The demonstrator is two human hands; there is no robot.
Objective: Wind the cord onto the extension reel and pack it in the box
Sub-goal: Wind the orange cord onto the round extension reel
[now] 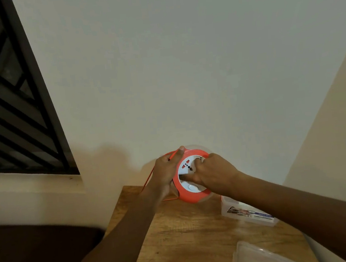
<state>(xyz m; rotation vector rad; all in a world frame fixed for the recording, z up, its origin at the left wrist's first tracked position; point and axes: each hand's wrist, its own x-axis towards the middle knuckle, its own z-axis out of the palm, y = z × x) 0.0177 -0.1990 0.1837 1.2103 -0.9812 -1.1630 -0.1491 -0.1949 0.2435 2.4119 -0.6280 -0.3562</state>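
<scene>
I hold a round orange extension reel [190,196] with a white socket face above the far end of the wooden table [184,235]. My left hand [167,171] grips the reel's left rim, and the thin orange cord [149,178] runs under its thumb and hangs down to the left. My right hand [211,171] curls its fingers onto the white face of the reel. The clear plastic box [239,211] with a printed label stands on the table to the right, partly hidden by my right forearm.
A clear plastic lid [258,255] lies at the table's near right corner. A pale wall rises behind the table. A window with a dark metal grille [11,104] is at the left, and a dark brown surface [32,256] lies below it.
</scene>
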